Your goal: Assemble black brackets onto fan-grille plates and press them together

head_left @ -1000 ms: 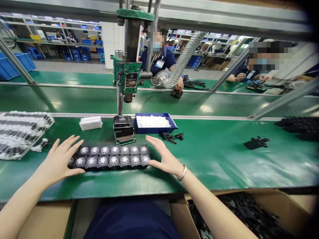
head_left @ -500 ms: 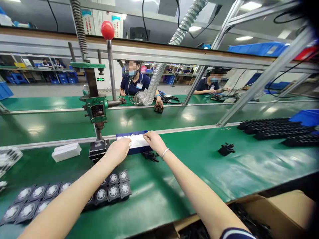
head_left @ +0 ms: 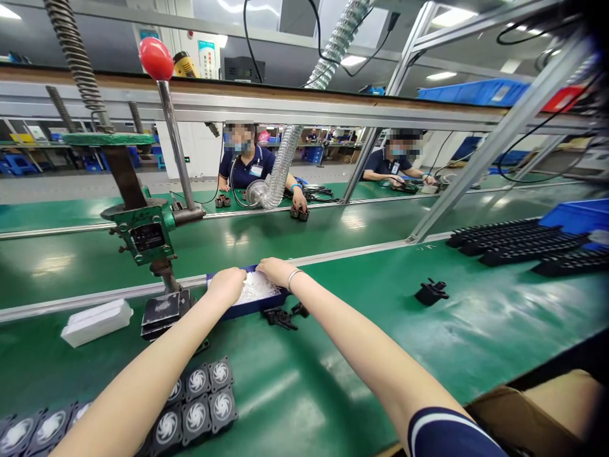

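Note:
Both hands are at a blue box point(head_left: 247, 309) holding a heap of small white pieces point(head_left: 257, 287), too fine to tell apart. My left hand point(head_left: 229, 285) is closed at the box's left side, its fingertips hidden over the white heap. With fingers pinched together, my right hand point(head_left: 276, 271) is at the back right rim. What either hand holds cannot be made out. Beside the box's front right corner lie loose black parts point(head_left: 280, 317), partly below my right wrist. Black square fans with white blades point(head_left: 196, 416) stand in rows beneath my left forearm.
A green hand press point(head_left: 145, 231) with a red-knobbed lever point(head_left: 157, 58) stands left of the box. Near it lies a white block-shaped box point(head_left: 96, 322). One black part point(head_left: 431, 291) and rows of black parts point(head_left: 504, 241) are at right. Two co-workers sit across the bench.
The view has shifted, so the press looks larger and farther left. My hands remain at the blue box, and more of its white contents and front wall show between them.

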Available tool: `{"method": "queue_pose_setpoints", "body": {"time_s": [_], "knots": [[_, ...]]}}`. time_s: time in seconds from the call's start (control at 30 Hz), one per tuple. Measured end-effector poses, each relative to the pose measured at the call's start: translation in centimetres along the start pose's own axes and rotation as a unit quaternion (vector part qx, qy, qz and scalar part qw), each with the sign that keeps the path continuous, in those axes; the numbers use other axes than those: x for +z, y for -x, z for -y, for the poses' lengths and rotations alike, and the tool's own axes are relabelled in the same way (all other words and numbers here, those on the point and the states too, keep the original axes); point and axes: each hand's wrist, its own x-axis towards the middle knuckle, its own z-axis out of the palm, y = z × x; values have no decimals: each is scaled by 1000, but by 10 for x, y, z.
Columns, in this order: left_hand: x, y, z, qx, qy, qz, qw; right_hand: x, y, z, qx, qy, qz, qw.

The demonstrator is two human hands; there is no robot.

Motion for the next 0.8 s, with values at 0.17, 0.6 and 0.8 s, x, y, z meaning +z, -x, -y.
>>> {"method": "queue_pose_setpoints", "body": {"time_s": [0.17, 0.6, 0.8], "knots": [[0, -8, -4, 12, 16, 2, 1000, -4, -6, -6, -13, 13, 30, 999], [-2, -2, 3, 15, 54, 4, 998, 4, -5, -11, 9, -9, -4, 1000], [-5, 9, 10, 2, 119, -8, 993, 11, -9, -26, -37, -71, -28, 996]]}}
